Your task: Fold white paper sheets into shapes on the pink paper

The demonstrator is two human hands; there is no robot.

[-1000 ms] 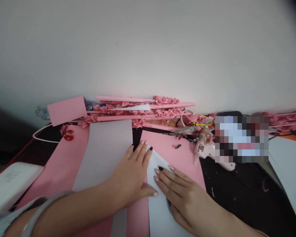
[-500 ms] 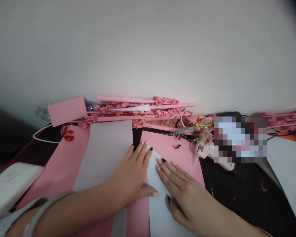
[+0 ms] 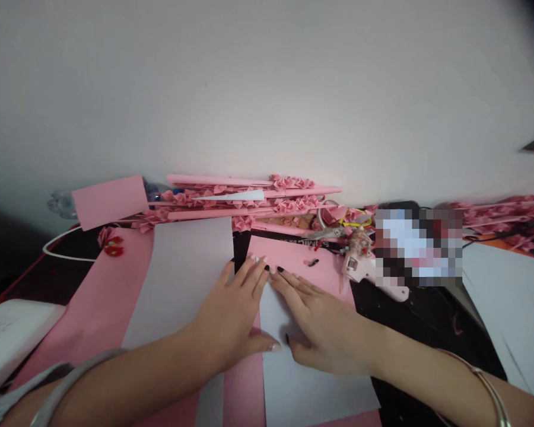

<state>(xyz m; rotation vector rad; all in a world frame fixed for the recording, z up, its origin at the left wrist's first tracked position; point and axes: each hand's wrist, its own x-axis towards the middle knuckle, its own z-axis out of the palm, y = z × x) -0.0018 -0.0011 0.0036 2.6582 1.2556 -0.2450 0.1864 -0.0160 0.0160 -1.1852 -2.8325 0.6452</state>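
A sheet of white paper (image 3: 311, 391) lies over a pink sheet (image 3: 293, 252) in front of me. My left hand (image 3: 231, 314) rests flat at its upper left edge, fingers spread, thumb on the white surface. Beside it my right hand (image 3: 315, 314) presses down on the same paper, fingers stretched toward the top and nearly touching the left fingertips. Another pale sheet (image 3: 182, 267) lies under and left of my left hand, on top of a pink sheet (image 3: 89, 302).
Pink rolled sticks with folded paper flowers (image 3: 293, 204) lie along the wall. A glue gun (image 3: 360, 267), scissors (image 3: 327, 233) and a blurred-out object (image 3: 418, 246) are at right. A white box (image 3: 18, 332) sits at left, another white sheet (image 3: 507, 302) at far right.
My right hand has slid up and left, closer to the left fingertips, showing more of the white paper's lower part. My left hand stays nearly in place. The view has shifted slightly.
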